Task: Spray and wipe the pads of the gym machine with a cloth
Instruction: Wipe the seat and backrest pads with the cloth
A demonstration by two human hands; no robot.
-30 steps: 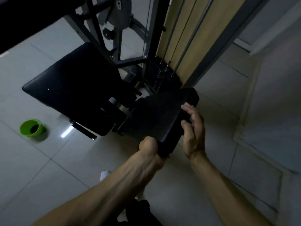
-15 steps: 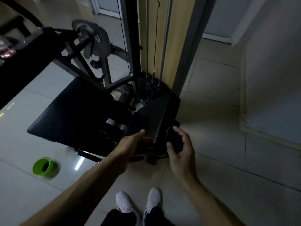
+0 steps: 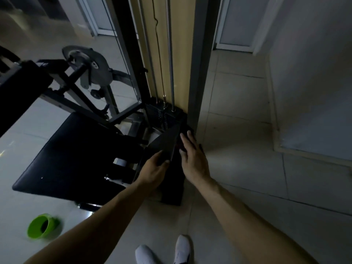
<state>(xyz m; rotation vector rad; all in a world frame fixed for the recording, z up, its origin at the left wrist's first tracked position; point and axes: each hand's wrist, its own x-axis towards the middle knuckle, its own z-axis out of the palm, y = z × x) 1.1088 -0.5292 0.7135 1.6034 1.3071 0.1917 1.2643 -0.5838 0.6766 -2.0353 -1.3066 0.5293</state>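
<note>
A small black pad (image 3: 165, 142) of the gym machine stands tilted on edge, low beside the weight stack (image 3: 163, 116). My left hand (image 3: 152, 169) grips its near edge, thumb and fingers curled round it. My right hand (image 3: 192, 157) lies with straight fingers against the pad's right face, over something dark that I cannot make out. The large black seat pad (image 3: 76, 159) lies flat to the left, apart from both hands. No spray bottle shows, and no cloth is clearly visible in the dim light.
A green cup (image 3: 41, 228) lies on the tiled floor at lower left. The grey frame post (image 3: 198, 73) and guide rods rise just behind the small pad. A wall (image 3: 314, 73) closes the right side. My white shoes (image 3: 163, 252) stand below.
The small pad has swung from lying nearly flat to standing on edge. My right hand moved from its far corner onto its right face; my left hand shifted to the near edge.
</note>
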